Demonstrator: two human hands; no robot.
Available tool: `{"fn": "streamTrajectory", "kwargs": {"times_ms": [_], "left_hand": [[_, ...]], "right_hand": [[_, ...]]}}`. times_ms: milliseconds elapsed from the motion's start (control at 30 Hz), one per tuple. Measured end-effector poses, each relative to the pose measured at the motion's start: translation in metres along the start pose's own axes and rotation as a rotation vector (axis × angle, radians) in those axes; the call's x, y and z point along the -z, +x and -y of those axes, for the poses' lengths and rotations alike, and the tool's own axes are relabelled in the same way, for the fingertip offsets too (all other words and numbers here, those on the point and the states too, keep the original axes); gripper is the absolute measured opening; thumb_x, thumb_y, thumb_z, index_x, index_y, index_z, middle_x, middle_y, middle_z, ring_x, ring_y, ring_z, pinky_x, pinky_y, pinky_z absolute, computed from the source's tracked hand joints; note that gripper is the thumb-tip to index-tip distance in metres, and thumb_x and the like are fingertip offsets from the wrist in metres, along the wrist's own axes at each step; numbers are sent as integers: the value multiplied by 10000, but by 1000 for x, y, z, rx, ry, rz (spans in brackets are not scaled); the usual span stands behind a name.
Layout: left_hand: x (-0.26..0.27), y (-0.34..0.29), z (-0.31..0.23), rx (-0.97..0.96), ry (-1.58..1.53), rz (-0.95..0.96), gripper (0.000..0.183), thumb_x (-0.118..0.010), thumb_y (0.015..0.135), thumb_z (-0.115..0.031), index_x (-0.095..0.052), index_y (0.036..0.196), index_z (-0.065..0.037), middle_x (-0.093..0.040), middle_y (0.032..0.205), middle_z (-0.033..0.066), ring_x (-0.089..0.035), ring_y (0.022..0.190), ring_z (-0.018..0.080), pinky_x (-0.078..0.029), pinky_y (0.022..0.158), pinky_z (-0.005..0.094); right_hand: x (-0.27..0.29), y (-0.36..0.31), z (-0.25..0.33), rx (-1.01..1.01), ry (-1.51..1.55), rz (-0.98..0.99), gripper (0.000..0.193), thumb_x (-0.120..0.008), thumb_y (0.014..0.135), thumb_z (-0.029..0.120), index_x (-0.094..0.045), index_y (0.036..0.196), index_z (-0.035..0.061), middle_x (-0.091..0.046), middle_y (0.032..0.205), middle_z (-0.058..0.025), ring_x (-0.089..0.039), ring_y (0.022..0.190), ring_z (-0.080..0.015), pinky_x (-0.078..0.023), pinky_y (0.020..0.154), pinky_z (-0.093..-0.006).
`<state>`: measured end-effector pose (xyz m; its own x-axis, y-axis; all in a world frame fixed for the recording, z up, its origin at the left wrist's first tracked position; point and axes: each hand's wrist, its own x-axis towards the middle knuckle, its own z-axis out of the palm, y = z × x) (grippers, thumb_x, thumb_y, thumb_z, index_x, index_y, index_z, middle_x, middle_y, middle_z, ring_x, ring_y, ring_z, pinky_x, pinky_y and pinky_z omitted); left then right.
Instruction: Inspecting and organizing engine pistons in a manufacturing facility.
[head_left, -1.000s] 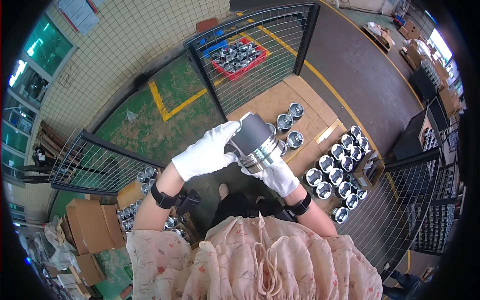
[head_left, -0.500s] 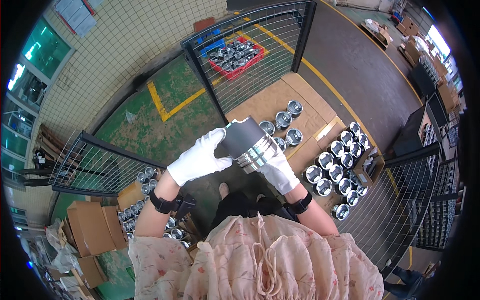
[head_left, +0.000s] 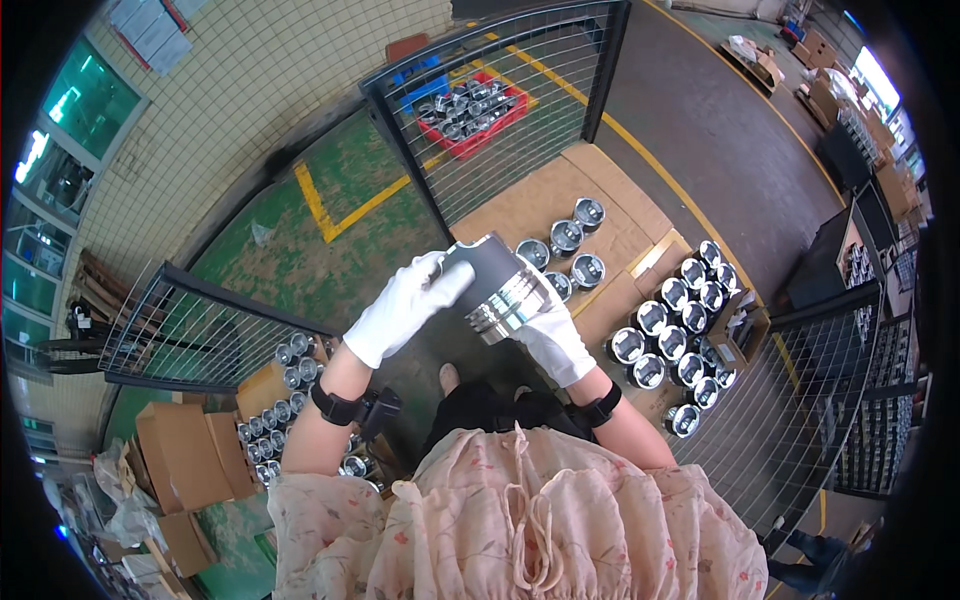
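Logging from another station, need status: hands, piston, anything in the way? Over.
Right hand gripping piston by its ringed end. Left hand at dark skirt, firm grip unclear. Piston tilted, held in midair. No obstruction seen at hands.

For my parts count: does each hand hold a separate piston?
No, one metal piston is between them: right hand at its shiny end, left hand at its dark side.

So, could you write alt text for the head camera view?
A white-gloved right hand holds a dark and silver piston, the gloved left hand against its side. More pistons stand on cardboard, near a mesh panel.
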<state>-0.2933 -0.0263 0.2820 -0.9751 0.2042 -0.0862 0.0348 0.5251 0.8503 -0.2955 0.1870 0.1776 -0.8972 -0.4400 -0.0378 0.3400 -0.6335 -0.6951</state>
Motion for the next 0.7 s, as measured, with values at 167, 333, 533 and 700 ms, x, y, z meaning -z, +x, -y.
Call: {"fn": "streamTrajectory", "kwargs": {"times_ms": [167,333,533,700], "left_hand": [[-6,3,23,-350,121,-120,338,-448,963,-205,-558,1217,-9,-591,937,216,-551,773,345,-454,725,359],[-16,10,27,-520,155,-130,398,-389,965,-143,-479,1335,-30,-589,918,227,-554,759,346,-459,732,355],[-26,18,21,-379,77,-59,447,-312,983,-171,-414,1389,-15,-607,1044,224,-585,858,312,-460,808,344],[-35,29,35,-177,-159,-25,484,-285,1008,-270,-419,1385,2,-552,1247,190,-537,1077,264,-392,959,315]], "right_hand": [[8,-2,-9,-190,178,21,634,-579,816,-28,-359,1401,82,-462,1366,-98,-542,1179,-256,-543,882,-447],[0,-6,-1,-222,249,152,559,-568,872,71,-358,1390,70,-489,1333,-123,-576,1124,-293,-550,874,-423],[11,-6,-5,-315,401,213,564,-551,892,93,-323,1405,46,-478,1329,-172,-567,1118,-365,-543,901,-415],[20,-8,-10,-428,571,196,616,-535,868,42,-279,1428,41,-439,1363,-201,-528,1175,-393,-516,959,-418]]}}
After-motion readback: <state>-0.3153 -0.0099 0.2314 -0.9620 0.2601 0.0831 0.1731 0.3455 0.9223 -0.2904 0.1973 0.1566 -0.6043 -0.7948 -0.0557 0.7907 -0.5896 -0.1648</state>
